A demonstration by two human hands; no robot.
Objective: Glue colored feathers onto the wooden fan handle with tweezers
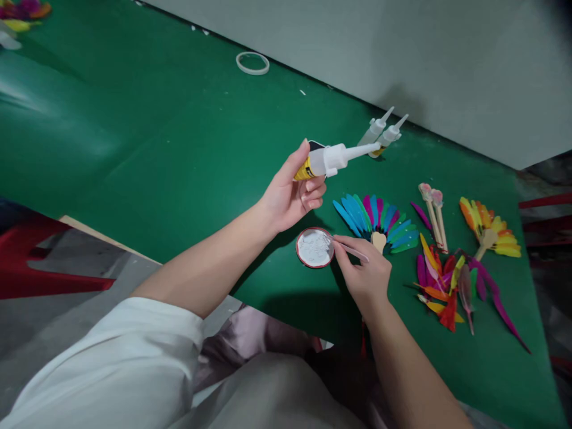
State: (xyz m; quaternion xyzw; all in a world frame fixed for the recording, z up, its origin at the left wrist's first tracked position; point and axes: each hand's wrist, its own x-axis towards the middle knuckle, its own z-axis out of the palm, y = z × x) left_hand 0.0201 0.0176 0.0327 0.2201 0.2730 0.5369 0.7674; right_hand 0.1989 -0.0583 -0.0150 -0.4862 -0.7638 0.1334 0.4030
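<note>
My left hand [292, 190] holds a glue bottle [317, 164] with a yellow label above the table, its long white nozzle pointing right. Below it lies a small round red-rimmed dish [314, 248] with whitish contents. My right hand [364, 271] pinches a thin pinkish tool [356, 252] whose tip is at the dish's right edge. Just beyond that hand is a fan of blue, green and magenta feathers [369, 214] with a wooden piece [378, 241] at its base.
Two glue bottles [379, 134] stand near the wall. Loose feathers [440, 283], wooden sticks [435, 214] and a yellow-orange feather fan [489, 229] lie at the right. A tape ring [252, 63] is at the back of the green table [170, 119]; a red stool [49, 262] stands left.
</note>
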